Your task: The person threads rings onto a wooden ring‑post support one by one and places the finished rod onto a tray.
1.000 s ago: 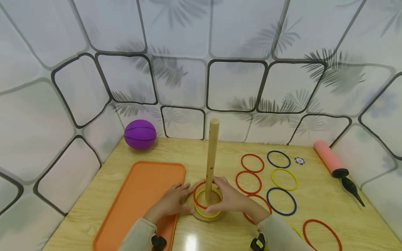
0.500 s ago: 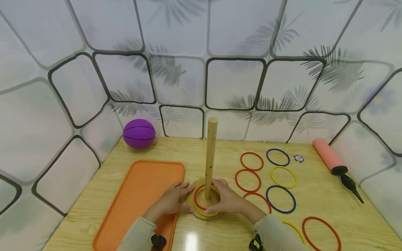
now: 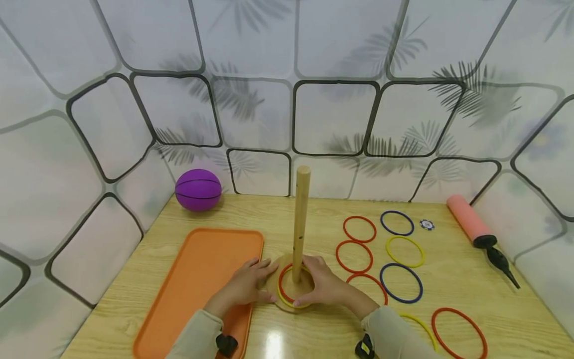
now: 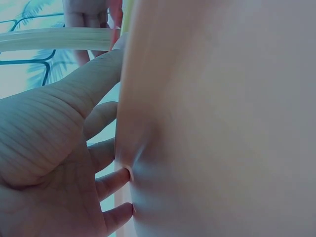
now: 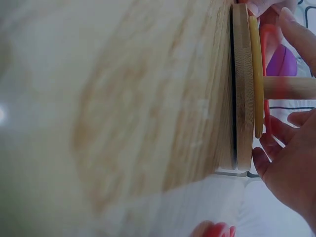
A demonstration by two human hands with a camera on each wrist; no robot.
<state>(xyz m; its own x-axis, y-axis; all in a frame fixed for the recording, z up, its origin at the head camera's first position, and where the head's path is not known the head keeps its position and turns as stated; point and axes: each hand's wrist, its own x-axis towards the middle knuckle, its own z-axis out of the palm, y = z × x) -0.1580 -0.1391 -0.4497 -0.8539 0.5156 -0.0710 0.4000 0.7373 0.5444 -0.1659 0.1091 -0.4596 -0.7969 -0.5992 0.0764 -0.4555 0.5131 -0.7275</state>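
A wooden peg (image 3: 301, 224) rises upright from a round wooden base (image 3: 272, 288) on the table. Around its foot lie a yellow ring (image 5: 257, 74) and, just above it, a red ring (image 3: 280, 285). My right hand (image 3: 329, 285) spans the red ring, with the thumb at its front edge and the fingers behind. In the right wrist view, a thin gap shows between the two rings. My left hand (image 3: 244, 284) has its fingers spread and touches the left side of the base. Part of both rings is hidden behind my right hand.
An orange tray (image 3: 206, 279) lies left, under my left forearm. A purple ball (image 3: 198, 190) sits behind it. On the right lie several loose rings, including a blue ring (image 3: 401, 283), a poker chip (image 3: 427, 225) and a pink hand pump (image 3: 471, 219). Patterned cloth surrounds the table.
My right hand has lowered the red ring around the peg, so it now lies closer to the yellow ring. My left hand has stayed against the base. The head view has shifted slightly.
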